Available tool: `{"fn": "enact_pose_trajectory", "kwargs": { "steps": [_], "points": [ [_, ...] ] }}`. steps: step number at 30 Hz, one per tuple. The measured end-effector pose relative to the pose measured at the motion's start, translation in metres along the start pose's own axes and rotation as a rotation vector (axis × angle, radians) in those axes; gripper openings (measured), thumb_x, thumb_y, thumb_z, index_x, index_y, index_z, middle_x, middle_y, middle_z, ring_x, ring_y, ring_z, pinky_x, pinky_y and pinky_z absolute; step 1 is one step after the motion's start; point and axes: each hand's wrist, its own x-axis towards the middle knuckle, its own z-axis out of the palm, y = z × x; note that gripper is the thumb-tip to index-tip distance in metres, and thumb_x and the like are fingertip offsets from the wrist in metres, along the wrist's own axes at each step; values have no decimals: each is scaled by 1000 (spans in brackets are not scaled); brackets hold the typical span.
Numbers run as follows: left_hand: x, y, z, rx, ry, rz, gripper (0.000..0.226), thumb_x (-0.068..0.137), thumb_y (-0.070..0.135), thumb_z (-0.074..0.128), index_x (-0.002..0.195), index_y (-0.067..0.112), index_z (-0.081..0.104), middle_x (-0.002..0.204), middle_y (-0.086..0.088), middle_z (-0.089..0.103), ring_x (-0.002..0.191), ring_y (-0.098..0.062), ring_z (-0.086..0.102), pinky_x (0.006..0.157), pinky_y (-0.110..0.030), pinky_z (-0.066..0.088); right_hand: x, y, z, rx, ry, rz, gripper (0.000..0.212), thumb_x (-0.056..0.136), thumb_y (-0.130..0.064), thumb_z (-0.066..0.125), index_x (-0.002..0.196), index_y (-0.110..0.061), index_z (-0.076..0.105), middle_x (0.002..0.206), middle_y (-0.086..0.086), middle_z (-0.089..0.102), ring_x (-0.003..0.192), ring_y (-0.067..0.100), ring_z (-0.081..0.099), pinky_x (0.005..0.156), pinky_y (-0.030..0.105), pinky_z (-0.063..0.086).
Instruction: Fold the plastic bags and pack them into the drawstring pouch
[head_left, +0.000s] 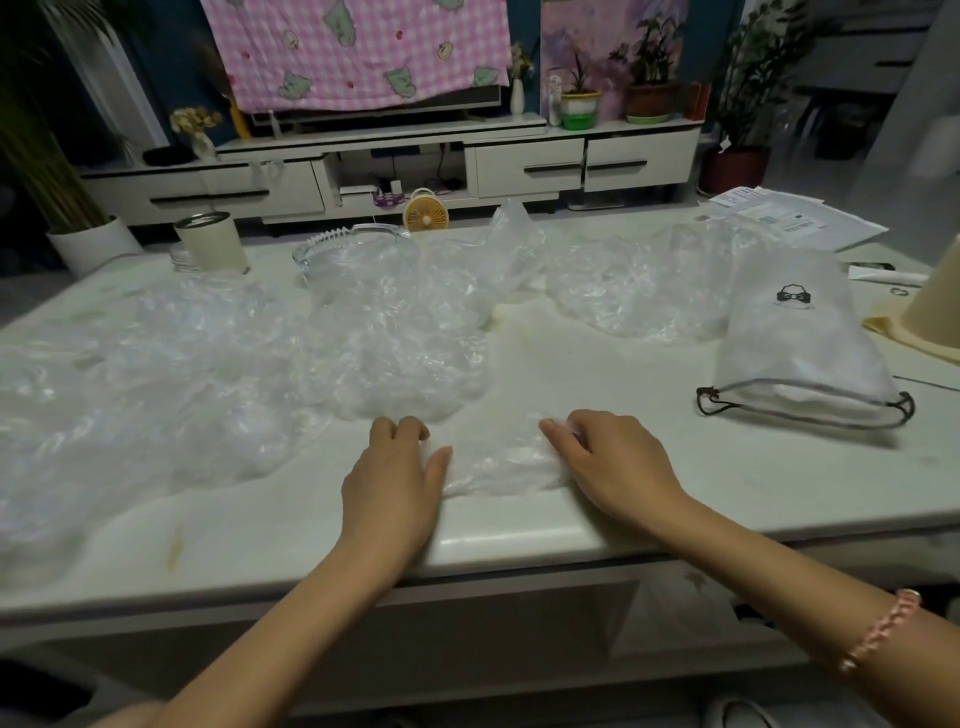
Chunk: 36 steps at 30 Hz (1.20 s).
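A small clear plastic bag (501, 457) lies flattened near the front edge of the white table (675, 483). My left hand (397, 467) rests on its left end with fingers curled. My right hand (608, 457) presses its right end, fingertips on the plastic. Several crumpled clear plastic bags (260, 364) spread over the left and middle of the table, and more plastic bags (639, 291) lie at the back right. The white drawstring pouch (800, 343) with a dark cord and a small black logo lies flat at the right, apart from both hands.
A glass dish (348, 249) and a cream cylindrical cup (210, 241) stand at the back left. Papers (779, 218) lie at the back right, and a cream object (935, 306) sits at the right edge. A small yellow fan (426, 213) stands behind the table.
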Motion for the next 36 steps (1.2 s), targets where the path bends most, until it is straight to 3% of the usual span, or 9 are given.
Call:
{"fn": "enact_pose_trajectory", "kwargs": {
  "steps": [7, 11, 14, 17, 20, 23, 28, 31, 36],
  "points": [
    [3, 3, 3, 352, -52, 22, 40, 99, 43, 31, 99, 11, 54, 110, -6, 43, 102, -25, 43, 82, -31, 37, 1, 23, 8, -322, 198, -98, 8, 87, -8, 57, 95, -8, 59, 86, 10, 59, 80, 33, 54, 67, 37, 32],
    [10, -6, -12, -333, -44, -85, 38, 90, 34, 59, 63, 14, 41, 67, 1, 42, 68, -23, 47, 58, -30, 33, 2, 42, -6, -390, 160, -73, 21, 78, 5, 60, 95, -8, 63, 90, 11, 60, 82, 33, 52, 69, 33, 25],
    [14, -2, -39, -842, -220, -153, 29, 82, 28, 67, 68, 12, 48, 63, 0, 45, 55, -8, 46, 53, -19, 42, 4, 34, -35, 91, 83, -13, 16, 88, -4, 56, 99, -14, 62, 100, 5, 63, 94, 24, 56, 75, 27, 37],
    [11, 12, -53, -978, -459, -67, 26, 68, 31, 71, 70, 11, 54, 66, -2, 54, 57, -8, 53, 51, -19, 45, -5, 6, -57, 808, -177, 46, 29, 79, -17, 71, 106, -18, 61, 105, 4, 68, 99, 14, 63, 87, 23, 48],
    [4, 32, -48, -951, -641, 50, 29, 67, 25, 80, 69, 11, 55, 61, 1, 58, 54, -8, 54, 48, -18, 44, -16, -8, -51, 835, -579, 56, 55, 72, -32, 78, 120, -21, 54, 117, 2, 64, 107, 7, 62, 89, 22, 49],
    [2, 44, -41, -886, -718, 107, 26, 67, 23, 79, 72, 12, 55, 60, 5, 58, 53, -7, 53, 46, -18, 42, -19, -6, -41, 770, -776, 66, 42, 77, -26, 72, 112, -5, 61, 109, 12, 66, 100, 23, 64, 93, 32, 48],
    [18, 46, -36, -1096, -315, -164, 27, 79, 30, 71, 94, 11, 60, 76, 0, 66, 57, -10, 59, 51, -19, 46, -18, -3, -44, 865, -515, 174, 11, 82, -13, 69, 74, -10, 62, 59, -1, 51, 52, 7, 47, 50, 16, 39],
    [10, 52, -30, -1083, -524, -193, 59, 72, 51, 70, 112, 9, 58, 105, -9, 67, 88, -21, 70, 71, -30, 57, -18, -1, -44, 958, -386, 199, 14, 80, -16, 69, 83, -4, 64, 62, 1, 54, 53, 9, 49, 50, 17, 42],
    [-6, 70, -18, -1026, -584, -117, 28, 86, 27, 64, 94, 0, 65, 93, -16, 71, 81, -24, 70, 74, -32, 59, -16, 2, -46, 1076, -364, 251, 26, 81, -9, 66, 100, 8, 60, 85, 17, 62, 75, 23, 62, 70, 29, 52]
  ]
}}
